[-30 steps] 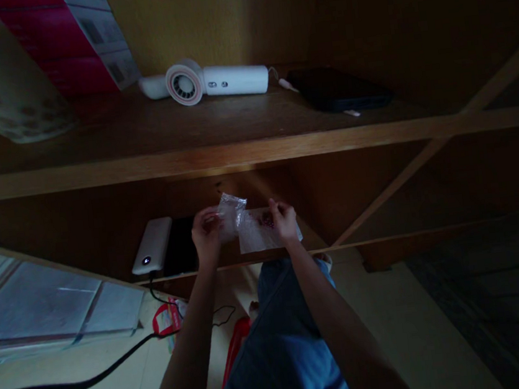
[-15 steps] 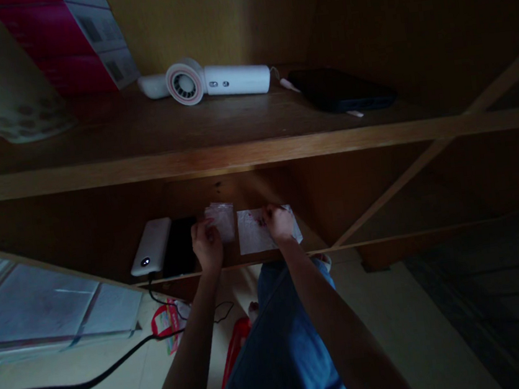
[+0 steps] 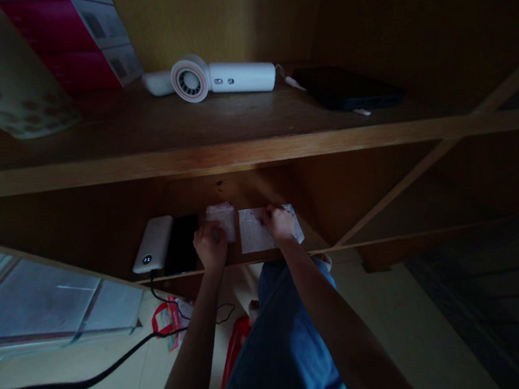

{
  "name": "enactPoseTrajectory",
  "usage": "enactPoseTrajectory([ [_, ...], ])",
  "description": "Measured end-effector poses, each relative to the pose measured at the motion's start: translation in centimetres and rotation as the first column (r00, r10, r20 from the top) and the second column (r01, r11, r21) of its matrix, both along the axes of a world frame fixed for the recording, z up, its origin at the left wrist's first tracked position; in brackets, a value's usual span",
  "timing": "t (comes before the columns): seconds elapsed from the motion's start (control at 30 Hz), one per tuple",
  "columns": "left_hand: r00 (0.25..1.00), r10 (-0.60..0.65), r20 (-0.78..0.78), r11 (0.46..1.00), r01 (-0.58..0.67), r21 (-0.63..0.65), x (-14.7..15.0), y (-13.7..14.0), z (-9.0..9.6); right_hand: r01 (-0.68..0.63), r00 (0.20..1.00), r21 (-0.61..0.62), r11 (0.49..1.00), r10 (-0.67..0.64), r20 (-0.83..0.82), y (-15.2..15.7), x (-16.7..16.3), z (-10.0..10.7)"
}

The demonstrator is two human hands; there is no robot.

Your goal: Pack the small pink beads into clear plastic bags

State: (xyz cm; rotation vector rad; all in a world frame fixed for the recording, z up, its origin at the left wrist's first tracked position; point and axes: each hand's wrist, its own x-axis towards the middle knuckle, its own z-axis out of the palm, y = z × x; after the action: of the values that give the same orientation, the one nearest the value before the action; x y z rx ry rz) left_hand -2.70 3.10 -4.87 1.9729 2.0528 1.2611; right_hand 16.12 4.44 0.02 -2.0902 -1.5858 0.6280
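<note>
On the lower shelf, my right hand [image 3: 280, 222] is closed in a pinch over a white, tissue-like sheet [image 3: 251, 238] that bears small dark reddish bits. Whatever those fingertips hold is too small and dim to make out. My left hand [image 3: 210, 245] has its fingers curled at the near left edge of a stack of small clear plastic bags [image 3: 223, 218]. Its fingertips are partly hidden, and I cannot see what is between them. Left of that hand lies a dark flat object [image 3: 181, 246], with a white power bank [image 3: 153, 245] beside it.
The upper shelf [image 3: 214, 125] holds a handheld fan [image 3: 241, 76], a dark phone [image 3: 345, 88], a patterned cup [image 3: 18, 91] and a pink-and-white box [image 3: 78, 46]. A black cable [image 3: 97, 380] crosses the lower left. Something red [image 3: 236, 344] is on the floor by my legs.
My left hand has shifted slightly toward me and its fingers have curled in from the bags. My right hand stays over the sheet. The view has moved a little.
</note>
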Motion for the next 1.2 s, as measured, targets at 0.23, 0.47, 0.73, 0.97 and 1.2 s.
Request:
enactPoseTrajectory([
  [0.23,1.000,0.006,-0.010,0.997,-0.007,-0.072,0.35,-0.28,0.43,-0.029,0.998,-0.004,1.000,0.029,0.062,-0.10,0.03,0.19],
  [0.47,1.000,0.023,-0.007,0.996,-0.023,-0.085,0.20,-0.28,-0.04,-0.045,0.991,-0.021,0.999,0.047,0.128,-0.14,0.01,0.21],
  [0.73,0.999,0.007,0.040,0.997,-0.004,-0.082,0.05,-0.10,-0.37,-0.075,0.980,-0.042,0.996,0.082,0.182,-0.08,-0.02,0.13],
  [0.97,0.999,0.006,0.040,0.997,-0.003,-0.075,0.08,-0.18,-0.28,-0.114,0.969,-0.030,0.993,0.118,0.217,-0.17,0.02,0.00],
  [1.2,1.000,0.006,0.025,0.998,-0.004,-0.067,-0.03,-0.11,-0.47,-0.138,0.961,0.003,0.990,0.134,0.242,-0.10,0.10,-0.29],
])
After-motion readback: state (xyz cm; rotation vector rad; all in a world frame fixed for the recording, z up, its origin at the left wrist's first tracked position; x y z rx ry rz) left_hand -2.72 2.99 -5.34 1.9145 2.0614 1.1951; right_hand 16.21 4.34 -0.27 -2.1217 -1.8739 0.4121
